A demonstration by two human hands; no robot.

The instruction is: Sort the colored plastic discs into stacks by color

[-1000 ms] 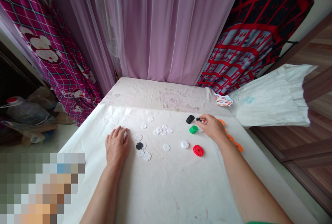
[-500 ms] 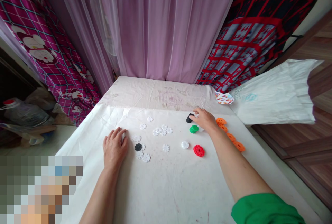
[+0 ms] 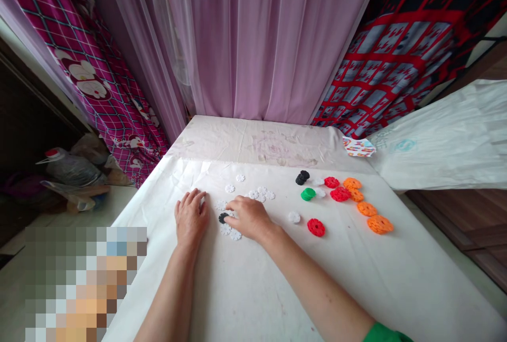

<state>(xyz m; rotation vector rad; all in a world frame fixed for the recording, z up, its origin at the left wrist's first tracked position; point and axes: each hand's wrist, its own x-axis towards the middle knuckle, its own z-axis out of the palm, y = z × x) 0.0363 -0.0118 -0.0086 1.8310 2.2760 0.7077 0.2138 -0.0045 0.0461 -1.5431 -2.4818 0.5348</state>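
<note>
My left hand (image 3: pixel 190 218) lies palm down on the white tablecloth, fingers stretched out, left of the loose discs. My right hand (image 3: pixel 250 219) reaches over the left cluster with thumb and forefinger apart. Its fingertips are at the edge of a black notched plastic disc (image 3: pixel 223 218), which lies among white notched discs (image 3: pixel 235 234). The right hand partly hides this cluster. Farther right stand a black disc stack (image 3: pixel 302 177) and a green disc stack (image 3: pixel 308 194). A white disc stack (image 3: pixel 294 217) sits near a red disc stack (image 3: pixel 316 227).
More red discs (image 3: pixel 340 194) and several orange disc piles (image 3: pixel 366 208) lie along the right. Loose white discs (image 3: pixel 262 191) are spread mid-table. A white bag (image 3: pixel 443 136) hangs at the right edge, by a small patterned item (image 3: pixel 358 146). Purple curtains (image 3: pixel 253 41) hang behind.
My right hand has moved left from the black stack to the single black disc. The view has shifted, uncovering the red discs. My left hand stays flat on the cloth.
</note>
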